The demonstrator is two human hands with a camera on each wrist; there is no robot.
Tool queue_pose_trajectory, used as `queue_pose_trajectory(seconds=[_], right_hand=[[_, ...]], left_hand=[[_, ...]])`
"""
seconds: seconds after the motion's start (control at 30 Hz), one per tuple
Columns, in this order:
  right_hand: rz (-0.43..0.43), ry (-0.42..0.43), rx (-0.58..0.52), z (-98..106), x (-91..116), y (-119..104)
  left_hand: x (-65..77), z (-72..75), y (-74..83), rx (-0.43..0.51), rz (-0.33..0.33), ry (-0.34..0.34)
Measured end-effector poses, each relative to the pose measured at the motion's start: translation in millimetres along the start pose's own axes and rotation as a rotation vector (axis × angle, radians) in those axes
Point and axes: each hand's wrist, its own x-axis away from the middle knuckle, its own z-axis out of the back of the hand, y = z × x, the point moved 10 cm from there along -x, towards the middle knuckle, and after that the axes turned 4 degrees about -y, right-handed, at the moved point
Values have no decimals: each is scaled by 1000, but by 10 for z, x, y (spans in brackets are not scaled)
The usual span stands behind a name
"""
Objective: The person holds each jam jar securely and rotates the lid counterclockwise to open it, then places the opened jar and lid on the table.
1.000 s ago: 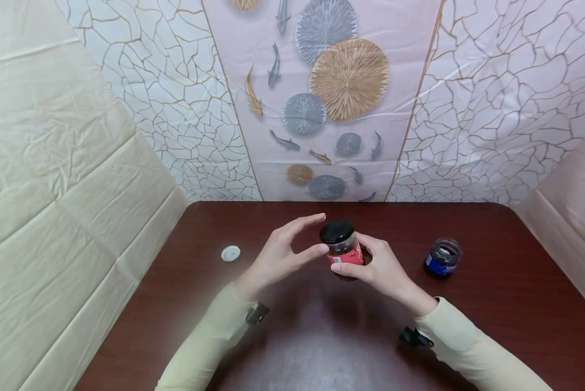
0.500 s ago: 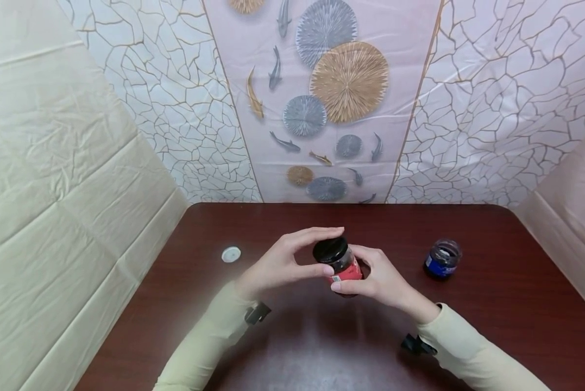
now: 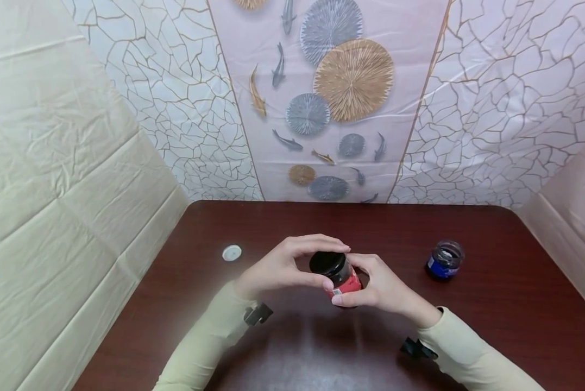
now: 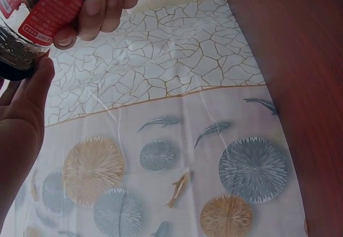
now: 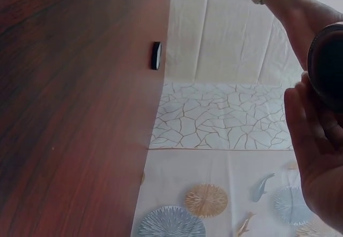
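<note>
In the head view a glass jar (image 3: 345, 283) with a red label and black lid (image 3: 327, 263) is held up over the table, its lid tilted to the left. My right hand (image 3: 382, 282) grips the jar's body, thumb on the near side. Around the lid curls my left hand (image 3: 284, 266), fingers along the far edge and thumb at the near one. The left wrist view shows the red label (image 4: 51, 12) close up, and dark contents through the glass. A dark round end of the jar (image 5: 329, 65) fills the right edge of the right wrist view.
An open glass jar (image 3: 445, 260) with a blue label stands on the brown table (image 3: 497, 304) at right. At left lies a loose lid (image 3: 231, 253), pale side up. Patterned cloth (image 3: 351, 81) hangs behind the table's back edge.
The red-labelled jar has come lower and closer, its lid tipping left. My left hand's fingers have come down from beside the lid to close around it.
</note>
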Motion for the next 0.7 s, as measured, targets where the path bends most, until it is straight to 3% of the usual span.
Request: queue_pose_trajectory(seconds=[0.7], right_hand=[[-7, 33, -33, 12, 33, 83]], left_hand=[[-21, -42, 117, -38, -58, 14]])
